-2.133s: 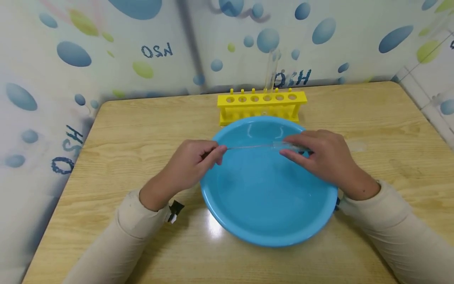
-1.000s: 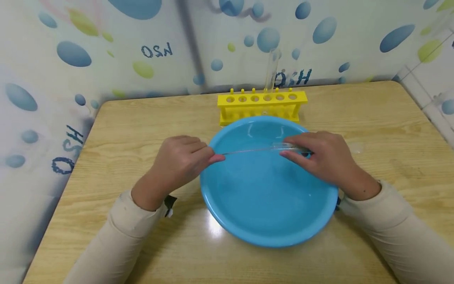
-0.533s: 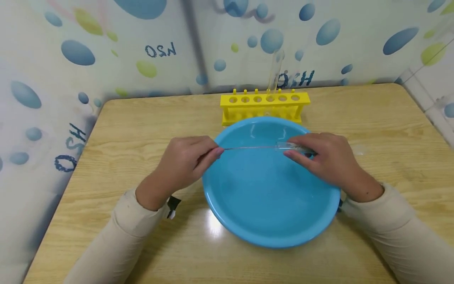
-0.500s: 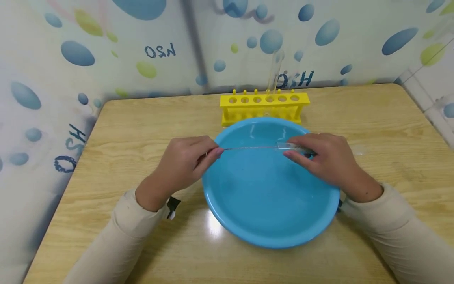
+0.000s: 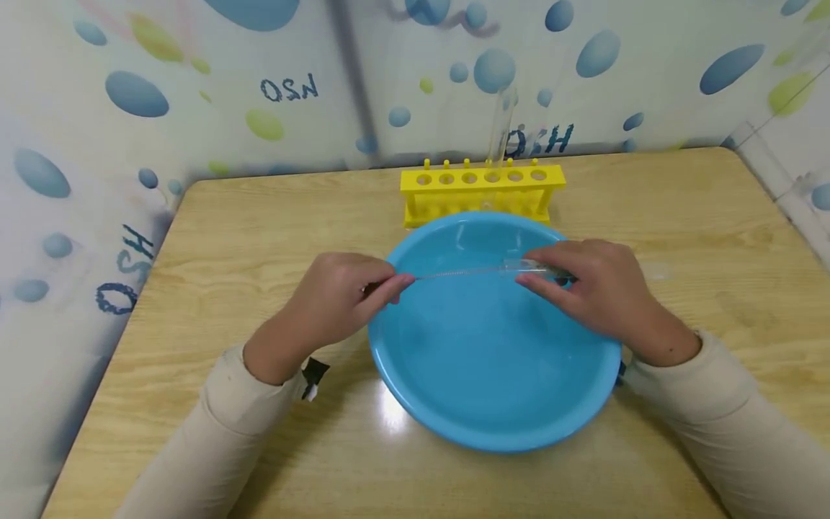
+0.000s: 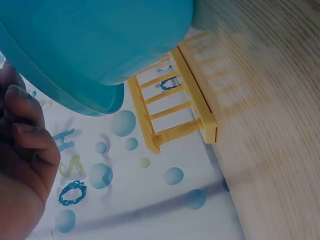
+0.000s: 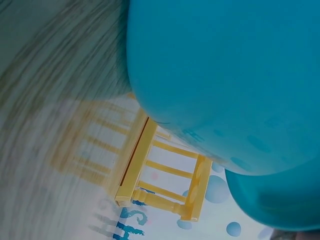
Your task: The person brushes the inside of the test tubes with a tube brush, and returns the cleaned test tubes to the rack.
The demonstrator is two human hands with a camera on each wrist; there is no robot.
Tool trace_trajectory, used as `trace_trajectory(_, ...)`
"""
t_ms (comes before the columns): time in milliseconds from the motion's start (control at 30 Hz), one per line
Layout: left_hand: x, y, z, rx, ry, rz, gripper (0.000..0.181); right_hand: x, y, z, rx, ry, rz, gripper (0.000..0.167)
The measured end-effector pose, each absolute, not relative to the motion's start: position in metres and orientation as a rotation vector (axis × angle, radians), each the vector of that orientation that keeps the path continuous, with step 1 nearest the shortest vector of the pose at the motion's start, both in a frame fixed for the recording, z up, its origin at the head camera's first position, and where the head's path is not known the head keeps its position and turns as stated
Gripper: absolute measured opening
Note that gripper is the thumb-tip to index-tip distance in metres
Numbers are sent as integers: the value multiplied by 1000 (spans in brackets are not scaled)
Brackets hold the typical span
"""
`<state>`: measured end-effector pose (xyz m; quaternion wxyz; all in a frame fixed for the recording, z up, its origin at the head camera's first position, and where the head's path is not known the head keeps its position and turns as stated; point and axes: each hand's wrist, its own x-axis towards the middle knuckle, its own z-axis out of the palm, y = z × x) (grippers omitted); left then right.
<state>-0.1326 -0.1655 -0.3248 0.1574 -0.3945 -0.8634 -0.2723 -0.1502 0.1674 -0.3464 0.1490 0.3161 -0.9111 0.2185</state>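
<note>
In the head view my left hand pinches the end of a thin twisted wire at the basin's left rim. The wire runs rightward into the mouth of a clear glass tube. My right hand grips that tube over the right part of the blue basin, its fingers covering most of it. Something dark shows inside the tube near the palm. In the left wrist view the left hand has curled fingers beside the basin; the wire is out of sight there. The basin hides most of the right hand in the right wrist view.
A yellow rack stands behind the basin, with one clear tube upright in it. All this is on a wooden table, against a wall with blue and green spots. A faint transparent patch lies right of my right hand.
My left hand has shifted back and forth slightly along the wire's line, its thumb and fingers turning. The right hand keeps its grip on the tube almost in place.
</note>
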Motion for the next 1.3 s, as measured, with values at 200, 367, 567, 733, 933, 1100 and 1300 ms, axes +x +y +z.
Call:
trace_trajectory(200,-133,-166,-321,-1141,-2456,-760,29,-151,168,-345,911,-2618,636,28)
trace_trajectory(367,-134,-168,-319,-1190,-2324,-564,27,-152,168,-345,925,-2612,635,30)
trace_trajectory(567,-134,-172,-316,-1210,-2229,-391,30,-151,167,-346,916,-2623,647,31)
trace_trajectory(733,-133,-174,-315,-1228,-2208,-363,34,-150,168,-348,921,-2618,656,31)
trace_trajectory(933,-135,-173,-318,-1208,-2234,-560,49,-151,168,-347,916,-2604,672,31)
trace_trajectory(1100,-133,-172,-324,-1080,-2509,-1049,45,-149,167,-349,929,-2621,629,31)
trace_trajectory(1300,-134,-172,-317,-700,-2882,-1478,47,-150,167,-348,921,-2608,625,33)
